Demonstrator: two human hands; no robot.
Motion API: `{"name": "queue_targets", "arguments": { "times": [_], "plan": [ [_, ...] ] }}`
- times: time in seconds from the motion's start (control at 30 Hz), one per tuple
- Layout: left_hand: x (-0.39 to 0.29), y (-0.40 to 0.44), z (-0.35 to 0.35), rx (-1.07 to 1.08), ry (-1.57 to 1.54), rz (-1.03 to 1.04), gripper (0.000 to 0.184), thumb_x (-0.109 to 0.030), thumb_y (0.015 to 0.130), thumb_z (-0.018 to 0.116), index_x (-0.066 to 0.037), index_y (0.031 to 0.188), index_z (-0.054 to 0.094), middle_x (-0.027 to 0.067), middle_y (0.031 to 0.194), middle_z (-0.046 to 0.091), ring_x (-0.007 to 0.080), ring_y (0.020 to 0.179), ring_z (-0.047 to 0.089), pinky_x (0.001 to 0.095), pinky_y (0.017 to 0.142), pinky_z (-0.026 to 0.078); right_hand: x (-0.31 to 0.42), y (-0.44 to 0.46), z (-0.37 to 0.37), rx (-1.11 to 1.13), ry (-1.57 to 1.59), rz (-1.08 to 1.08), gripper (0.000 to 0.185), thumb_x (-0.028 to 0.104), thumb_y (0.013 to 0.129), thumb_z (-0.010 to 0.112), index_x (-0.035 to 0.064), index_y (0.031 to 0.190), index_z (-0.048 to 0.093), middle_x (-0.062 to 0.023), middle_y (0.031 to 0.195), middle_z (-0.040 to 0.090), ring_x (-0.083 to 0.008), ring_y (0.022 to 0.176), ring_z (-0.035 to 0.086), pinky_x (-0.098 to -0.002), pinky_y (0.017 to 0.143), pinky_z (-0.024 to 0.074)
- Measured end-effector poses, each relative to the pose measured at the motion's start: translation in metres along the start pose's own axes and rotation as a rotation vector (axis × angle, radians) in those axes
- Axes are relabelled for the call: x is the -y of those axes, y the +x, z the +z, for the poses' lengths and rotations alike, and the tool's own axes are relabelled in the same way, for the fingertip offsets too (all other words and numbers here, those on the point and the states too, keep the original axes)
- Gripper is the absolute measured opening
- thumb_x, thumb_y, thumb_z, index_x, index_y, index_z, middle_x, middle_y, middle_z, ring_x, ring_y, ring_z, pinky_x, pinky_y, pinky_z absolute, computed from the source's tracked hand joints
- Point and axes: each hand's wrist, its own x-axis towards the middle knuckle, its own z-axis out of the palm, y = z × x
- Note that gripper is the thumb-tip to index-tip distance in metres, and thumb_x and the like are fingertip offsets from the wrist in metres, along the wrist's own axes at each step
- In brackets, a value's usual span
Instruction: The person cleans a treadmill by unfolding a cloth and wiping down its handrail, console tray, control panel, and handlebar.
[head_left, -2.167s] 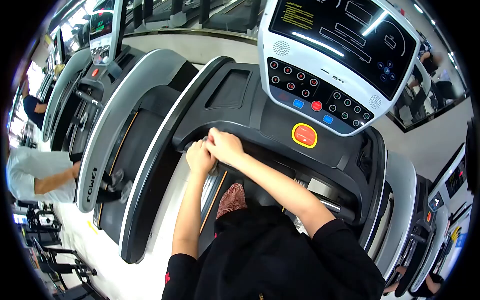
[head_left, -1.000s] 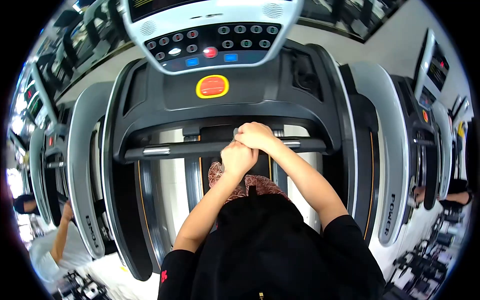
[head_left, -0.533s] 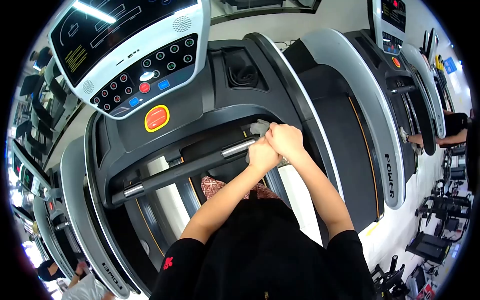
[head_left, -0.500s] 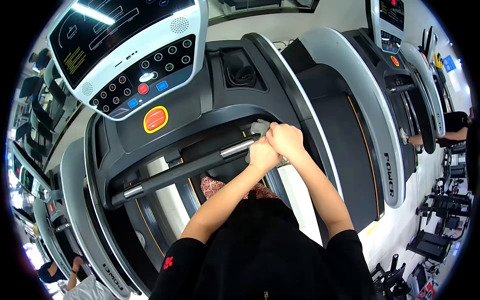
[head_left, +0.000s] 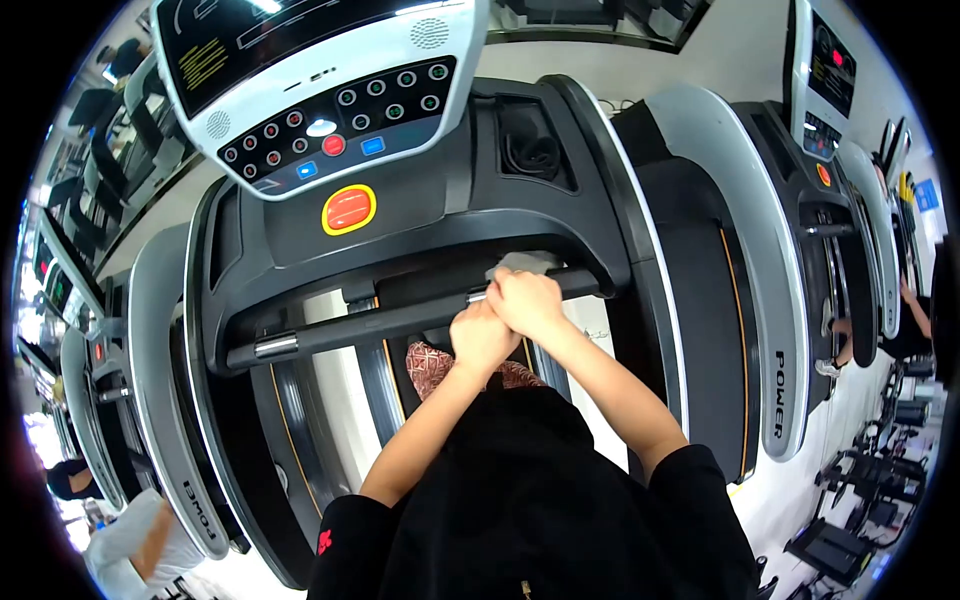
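A grey cloth (head_left: 525, 263) lies bunched over the black handlebar (head_left: 385, 322) of a treadmill. My right hand (head_left: 527, 303) is closed on the cloth at the bar, over a metal grip plate that mostly hides beneath it. Pressed against it on the left, my left hand (head_left: 483, 335) is also closed at the bar and cloth, its fingertips hidden. A second metal plate (head_left: 276, 345) shows near the bar's left end. Above the bar is the treadmill console (head_left: 400, 120), with a red stop button (head_left: 349, 209) in a yellow ring below it.
A tray (head_left: 535, 150) right of the console holds a coiled black strap or cable. More treadmills stand on the left and right (head_left: 780, 300). People are at the lower left (head_left: 145, 545) and far right (head_left: 910, 320). Weight machines (head_left: 870, 490) stand at the lower right.
Both hands have slid left along the handlebar with the cloth, covering most of the right metal plate and baring the bar's right end. My view has shifted too.
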Motion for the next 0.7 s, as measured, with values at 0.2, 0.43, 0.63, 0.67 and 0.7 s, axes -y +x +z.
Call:
{"name": "queue_targets", "arguments": {
  "times": [0.2,0.43,0.63,0.67,0.7],
  "plan": [
    [0.041,-0.023,-0.035,-0.035,0.089,-0.155,0.019,-0.023,0.064,0.066,-0.007,0.063,0.057,0.0066,0.059,0.057,0.0239,0.052,0.056,0.0364,0.050,0.045,0.057,0.020,0.032,0.076,0.030,-0.126,0.025,0.028,0.080,0.050,0.0062,0.079,0.062,-0.0151,0.068,0.064,-0.0344,0.063,0.063,-0.0454,0.058,0.0506],
    [0.095,-0.059,-0.073,-0.203,0.148,-0.450,0.021,-0.023,0.066,0.067,-0.004,0.068,0.059,0.0089,0.059,0.057,0.0257,0.054,0.058,0.0364,0.052,0.046,0.138,0.029,0.072,0.149,0.089,-0.351,0.025,0.026,0.078,0.053,0.0055,0.089,0.063,-0.0141,0.069,0.064,-0.0333,0.062,0.064,-0.0436,0.057,0.0514],
    [0.135,-0.080,-0.096,-0.157,0.110,-0.520,0.025,-0.026,0.069,0.066,-0.002,0.077,0.062,0.0101,0.060,0.058,0.0281,0.054,0.059,0.0376,0.053,0.047,0.183,0.035,0.100,0.115,0.072,-0.419,0.020,0.024,0.077,0.054,0.0047,0.080,0.059,-0.0153,0.065,0.062,-0.0332,0.060,0.063,-0.0446,0.053,0.0504],
    [0.142,-0.083,-0.097,-0.164,0.105,-0.505,0.025,-0.026,0.069,0.066,-0.002,0.077,0.062,0.0101,0.060,0.058,0.0281,0.054,0.059,0.0376,0.053,0.047,0.187,0.036,0.101,0.109,0.076,-0.407,0.020,0.024,0.076,0.054,0.0048,0.079,0.058,-0.0152,0.065,0.062,-0.0333,0.059,0.063,-0.0448,0.053,0.0502],
    [0.150,-0.085,-0.099,-0.162,0.091,-0.491,0.025,-0.026,0.069,0.066,-0.002,0.076,0.062,0.0102,0.061,0.058,0.0282,0.055,0.059,0.0380,0.053,0.047,0.192,0.037,0.104,0.094,0.072,-0.403,0.019,0.024,0.076,0.055,0.0054,0.079,0.058,-0.0150,0.065,0.062,-0.0335,0.059,0.063,-0.0450,0.052,0.0501]
  ]
}}
